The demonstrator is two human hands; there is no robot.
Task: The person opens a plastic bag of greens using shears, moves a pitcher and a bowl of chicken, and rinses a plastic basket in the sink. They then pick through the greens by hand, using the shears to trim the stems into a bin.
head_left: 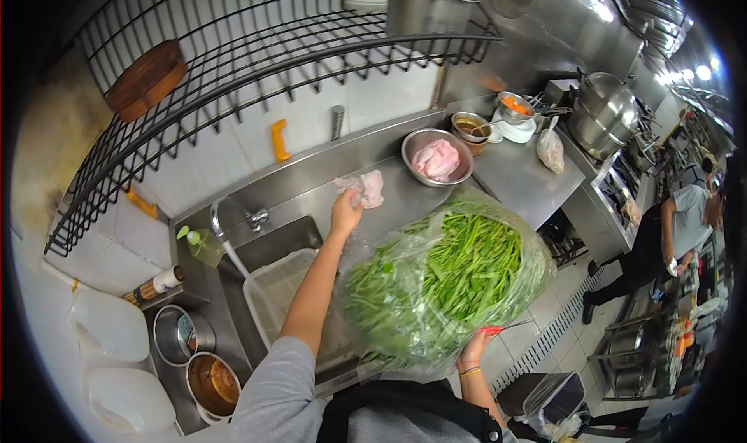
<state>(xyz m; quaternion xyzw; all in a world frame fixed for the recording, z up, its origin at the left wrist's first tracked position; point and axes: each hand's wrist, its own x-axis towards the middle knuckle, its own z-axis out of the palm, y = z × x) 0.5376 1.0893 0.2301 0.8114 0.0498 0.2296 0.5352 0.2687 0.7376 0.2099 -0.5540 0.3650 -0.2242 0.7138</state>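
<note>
A large clear plastic bag (537, 264) full of long-stemmed leafy greens (471, 268) lies in front of me, over the sink's right side and the counter edge. My left hand (346, 212) reaches past the bag to the counter, its fingers closed. They are right at a limp, pale pinkish piece (373, 188); I cannot tell what they grip. At the bag's near right edge, my right hand (473, 351) is closed around a small red-handled blade (492, 331), its thin metal part pointing right, away from me.
A metal bowl (415, 141) of pale pink raw meat stands behind the bag. In the sink (292, 233) sits a translucent tub (268, 287) under the faucet (226, 233). A black wire shelf (311, 54) overhangs the counter. At the right, another person (661, 233) stands near a floor drain (545, 342).
</note>
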